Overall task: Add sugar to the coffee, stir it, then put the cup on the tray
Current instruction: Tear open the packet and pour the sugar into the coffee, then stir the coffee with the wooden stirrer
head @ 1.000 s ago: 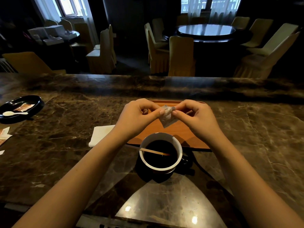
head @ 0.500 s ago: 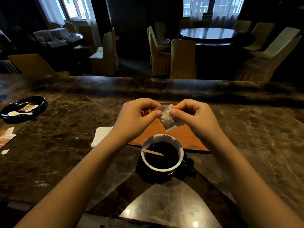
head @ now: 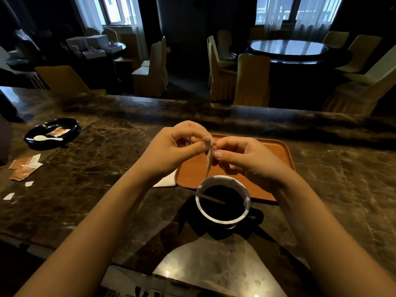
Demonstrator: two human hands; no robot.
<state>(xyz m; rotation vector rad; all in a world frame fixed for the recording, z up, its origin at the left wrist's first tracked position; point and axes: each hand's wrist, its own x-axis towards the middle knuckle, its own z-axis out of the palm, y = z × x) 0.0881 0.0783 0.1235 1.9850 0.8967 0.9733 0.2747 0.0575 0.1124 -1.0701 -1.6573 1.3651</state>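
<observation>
Above the marble counter [head: 107, 168], a small pale sugar packet [head: 209, 156] is pinched from both sides, seen nearly edge-on and hanging with its lower corner pointed down toward the cup [head: 222, 200]. The left hand [head: 171, 150] is curled, thumb and forefinger closed on the upper left edge of the packet, the other fingers folded in. The right hand [head: 246, 161] is likewise closed on the packet's right edge, thumb and forefinger pressed together and the remaining fingers tucked under. Whether the packet has been torn open cannot be told from this angle. Just below and in front of the hands, the white-rimmed cup is set on a dark saucer [head: 252, 219] and is filled with black coffee; a thin wooden stirrer [head: 211, 198] is laid across its left rim with its far end dipped in the coffee. An orange-brown tray [head: 278, 153] is placed directly behind the cup, partly covered by the hands, and a white napkin [head: 166, 182] is seen at its near left corner. Far to the left, a black dish [head: 70, 127] is loaded with a white spoon [head: 47, 138] and a sachet, and near it more sachets [head: 24, 168] and torn paper scraps [head: 29, 183] are scattered on the counter
</observation>
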